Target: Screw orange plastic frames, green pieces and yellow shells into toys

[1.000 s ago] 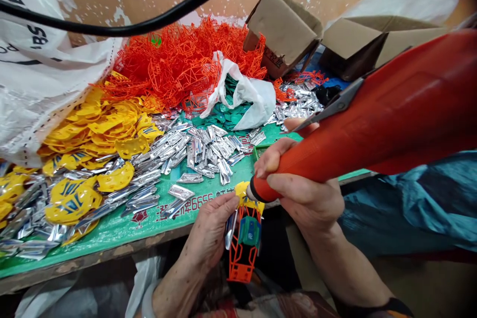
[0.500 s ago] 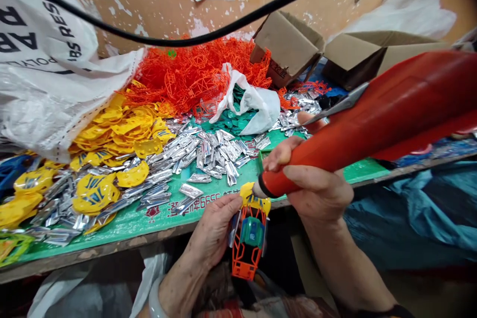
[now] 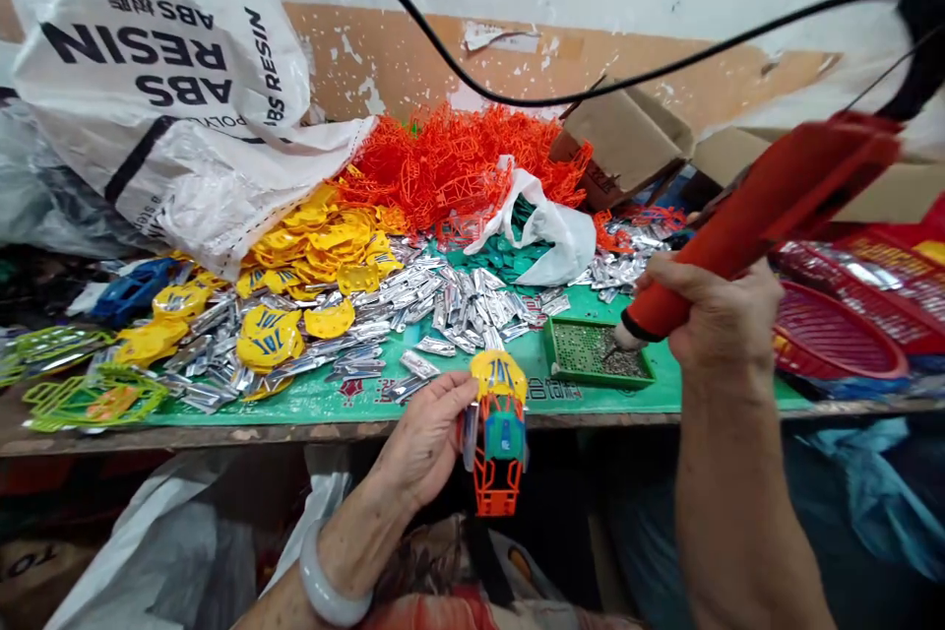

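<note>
My left hand (image 3: 428,438) pinches the left side of a toy car body (image 3: 502,443), with a yellow front, an orange lattice frame and a green-blue middle. It is held off the table's front edge. My right hand (image 3: 727,310) is wrapped round a red electric screwdriver (image 3: 738,226), tilted with its tip down. The tip reaches into a small green tray (image 3: 559,369) full of tiny screws, on the table to the right of the car body. Whether a screw is on the tip I cannot make out.
Behind lie heaps of yellow parts (image 3: 317,241), silver parts (image 3: 472,300) and orange frames (image 3: 450,157). Green pieces spill from a white bag (image 3: 568,241). A resin sack (image 3: 169,49) stands left, cardboard boxes (image 3: 627,138) at the back, red baskets (image 3: 842,330) right. A black cable (image 3: 517,98) hangs across.
The screwdriver has moved from the car body's yellow front, rightward to the green tray. My left hand still holds the car body. The view has shifted left and shows more of the sack.
</note>
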A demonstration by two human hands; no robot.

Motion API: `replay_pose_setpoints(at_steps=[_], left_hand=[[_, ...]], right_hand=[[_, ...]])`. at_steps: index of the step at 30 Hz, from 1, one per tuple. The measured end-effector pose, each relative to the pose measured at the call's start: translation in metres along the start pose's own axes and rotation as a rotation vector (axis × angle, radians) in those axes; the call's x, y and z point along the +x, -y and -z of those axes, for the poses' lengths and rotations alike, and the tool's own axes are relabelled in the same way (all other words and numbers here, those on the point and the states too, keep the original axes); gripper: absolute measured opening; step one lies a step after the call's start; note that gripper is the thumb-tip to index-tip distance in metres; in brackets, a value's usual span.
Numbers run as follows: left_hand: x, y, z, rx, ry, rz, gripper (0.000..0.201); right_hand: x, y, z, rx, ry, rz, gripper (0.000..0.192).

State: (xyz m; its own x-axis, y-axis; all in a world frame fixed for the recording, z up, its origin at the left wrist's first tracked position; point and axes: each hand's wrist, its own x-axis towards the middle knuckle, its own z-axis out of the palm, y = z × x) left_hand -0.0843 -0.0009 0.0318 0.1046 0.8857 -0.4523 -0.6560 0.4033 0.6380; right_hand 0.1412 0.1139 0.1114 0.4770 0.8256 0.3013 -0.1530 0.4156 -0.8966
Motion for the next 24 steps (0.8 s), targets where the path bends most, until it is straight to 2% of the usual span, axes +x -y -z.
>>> replay_pose_setpoints(at_steps=[4, 9, 15, 24], left_hand=[[-0.003, 0.000, 0.004, -0.060, -0.014, -0.047, 0.018], [-0.006, 0.003, 0.011, -0.106, -0.063, -0.073, 0.022], [-0.014, 0.000, 0.016, -0.128, -0.061, -0.063, 0.018], [-0.018, -0.016, 0.030, -0.168, -0.043, 0.069, 0.016]], right_hand=[[0.012, -0.004, 0.008, -0.024, -0.016, 0.005, 0.040], [0.019, -0.011, 0.008, -0.084, -0.159, 0.122, 0.052], [0.010, -0.011, 0.000, -0.085, -0.123, 0.094, 0.052], [0.008, -0.016, -0.003, -0.112, -0.081, 0.117, 0.049]])
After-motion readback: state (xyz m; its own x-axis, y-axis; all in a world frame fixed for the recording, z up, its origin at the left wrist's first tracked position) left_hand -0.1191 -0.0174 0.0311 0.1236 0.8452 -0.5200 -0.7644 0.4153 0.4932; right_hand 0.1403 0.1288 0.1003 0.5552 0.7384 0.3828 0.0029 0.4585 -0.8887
